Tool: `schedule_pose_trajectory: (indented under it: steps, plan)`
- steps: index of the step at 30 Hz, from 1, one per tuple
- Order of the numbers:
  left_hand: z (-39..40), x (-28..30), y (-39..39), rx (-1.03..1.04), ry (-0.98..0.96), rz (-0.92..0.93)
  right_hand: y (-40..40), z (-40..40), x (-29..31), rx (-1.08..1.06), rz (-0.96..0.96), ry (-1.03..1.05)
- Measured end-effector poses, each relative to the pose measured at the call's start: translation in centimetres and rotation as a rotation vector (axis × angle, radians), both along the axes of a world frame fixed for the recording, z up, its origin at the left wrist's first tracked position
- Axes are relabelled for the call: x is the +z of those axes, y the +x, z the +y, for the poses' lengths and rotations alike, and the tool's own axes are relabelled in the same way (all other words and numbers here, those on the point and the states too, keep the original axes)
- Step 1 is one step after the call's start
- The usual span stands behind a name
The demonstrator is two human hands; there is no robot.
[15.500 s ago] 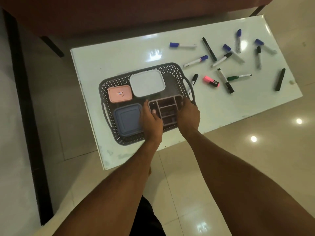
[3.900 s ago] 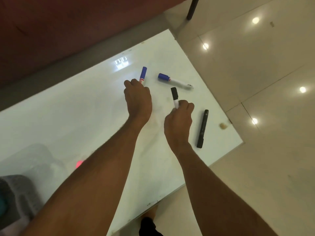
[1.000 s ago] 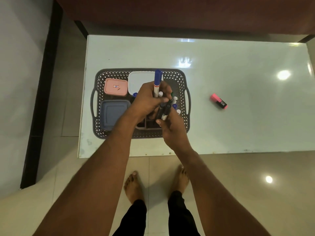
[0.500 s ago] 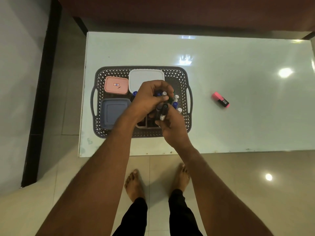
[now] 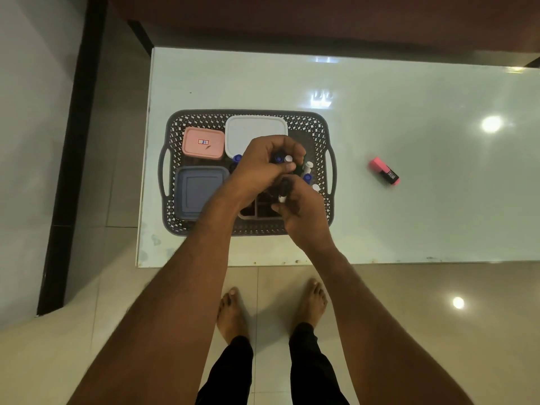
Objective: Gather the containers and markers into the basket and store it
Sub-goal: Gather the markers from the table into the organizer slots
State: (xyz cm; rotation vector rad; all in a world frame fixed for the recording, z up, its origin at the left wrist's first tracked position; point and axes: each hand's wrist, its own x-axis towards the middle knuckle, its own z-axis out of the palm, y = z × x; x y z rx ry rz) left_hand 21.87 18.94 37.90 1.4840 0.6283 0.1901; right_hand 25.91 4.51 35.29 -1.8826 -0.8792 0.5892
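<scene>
A grey perforated basket (image 5: 320, 133) sits on the white table (image 5: 409, 217). Inside lie a pink container (image 5: 203, 142), a white container (image 5: 252, 128) and a blue-grey container (image 5: 197, 190). A brown divided organizer (image 5: 257, 210) stands in its front right part, mostly hidden by my hands. Several markers (image 5: 308, 171) stand upright in it. My left hand (image 5: 263, 168) is closed around the tops of a bunch of markers over the organizer. My right hand (image 5: 301, 211) grips a black marker (image 5: 283, 190) just below. A pink highlighter (image 5: 384, 171) lies alone on the table to the right.
The table's front edge (image 5: 380, 262) runs just above my bare feet (image 5: 233, 311) on the tiled floor. A dark red-brown surface (image 5: 321, 19) lies behind the table. A black strip (image 5: 73, 141) borders the floor at the left.
My left hand has lowered its blue-capped marker down into the organizer, so it no longer sticks up. My right hand stays just below with the black marker.
</scene>
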Motion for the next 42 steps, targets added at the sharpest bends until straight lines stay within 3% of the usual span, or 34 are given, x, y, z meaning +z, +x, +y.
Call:
schedule_pose_trajectory:
  steps: [19, 28, 34, 37, 42]
  plan:
    - [-0.3, 0.6, -0.1, 0.042, -0.038, -0.032, -0.8, 0.0, 0.5, -0.029, -0.074, 0.091]
    - [-0.4, 2.2, 0.5, 0.129, -0.035, -0.126, -0.3, -0.8, 2.6, -0.125, -0.245, 0.235]
    - [-2.2, 5.2, 4.2, 0.156, 0.215, -0.122, 3.1, -2.6, 5.6, -0.343, -0.46, 0.287]
    - [-4.5, 5.4, 7.5, 0.113, 0.521, -0.039, 6.7, -4.6, 4.6, -0.463, -0.545, 0.206]
    - [-10.5, 1.5, 11.9, 0.028, 1.112, 0.187, 12.6, -8.1, 1.4, -0.482, -0.484, -0.108]
